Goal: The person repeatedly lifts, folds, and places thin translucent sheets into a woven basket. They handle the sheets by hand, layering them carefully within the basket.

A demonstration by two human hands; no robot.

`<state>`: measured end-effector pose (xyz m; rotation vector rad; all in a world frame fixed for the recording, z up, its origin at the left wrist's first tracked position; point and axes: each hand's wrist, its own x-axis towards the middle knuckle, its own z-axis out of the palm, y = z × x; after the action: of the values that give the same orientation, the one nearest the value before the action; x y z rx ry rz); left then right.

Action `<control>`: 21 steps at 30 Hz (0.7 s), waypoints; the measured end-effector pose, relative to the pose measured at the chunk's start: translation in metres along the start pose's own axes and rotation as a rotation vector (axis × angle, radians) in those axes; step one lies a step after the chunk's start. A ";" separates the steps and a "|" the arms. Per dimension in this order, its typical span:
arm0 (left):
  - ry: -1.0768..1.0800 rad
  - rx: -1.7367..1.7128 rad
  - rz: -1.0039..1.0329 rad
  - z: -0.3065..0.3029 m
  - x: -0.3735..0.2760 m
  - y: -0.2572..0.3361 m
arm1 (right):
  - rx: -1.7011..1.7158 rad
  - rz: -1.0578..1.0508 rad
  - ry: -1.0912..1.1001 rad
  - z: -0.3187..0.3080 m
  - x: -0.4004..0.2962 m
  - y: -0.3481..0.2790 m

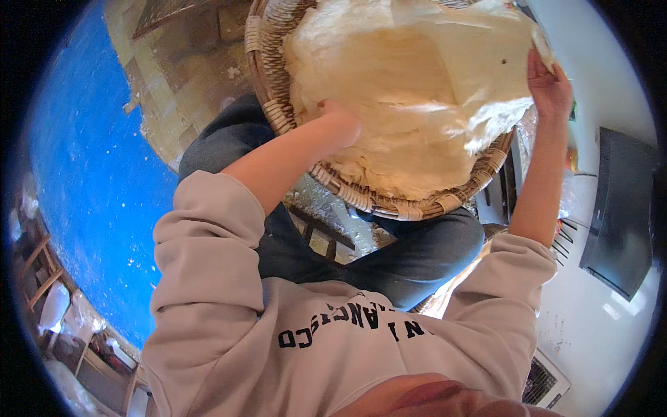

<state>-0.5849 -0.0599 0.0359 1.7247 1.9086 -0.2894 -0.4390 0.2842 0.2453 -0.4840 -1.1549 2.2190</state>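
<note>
Before me, over my bent legs, stands a large wicker basket with a bound rim. Soft cream-coloured sheet material, layered and wrinkled, fills it. A thinner part of the sheet spreads to the right and reaches past the rim, with a small dark spot in it. My right hand pinches the sheet's right edge, raised at the far right. My left hand rests on the material just inside the left rim. Its fingers are partly hidden, so whether they grip is unclear.
A blue surface with white specks lies left of a worn patterned floor. On the right are a white wall and a dark screen-like panel. Wooden frames and plastic bags sit at lower left.
</note>
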 end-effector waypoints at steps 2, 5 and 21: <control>-0.049 -0.012 -0.012 0.002 0.007 0.000 | 0.173 0.134 -0.569 0.020 -0.025 -0.043; -0.248 -0.014 0.034 0.007 0.028 0.000 | -0.591 -0.408 0.329 0.064 -0.070 -0.101; -0.292 -2.396 0.473 -0.012 -0.045 0.209 | -0.190 -0.545 0.973 -0.023 -0.539 -0.020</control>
<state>-0.3843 -0.0597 0.1107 0.1739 0.4094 1.2819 -0.0081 -0.0400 0.2754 -1.0278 -0.8032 1.1494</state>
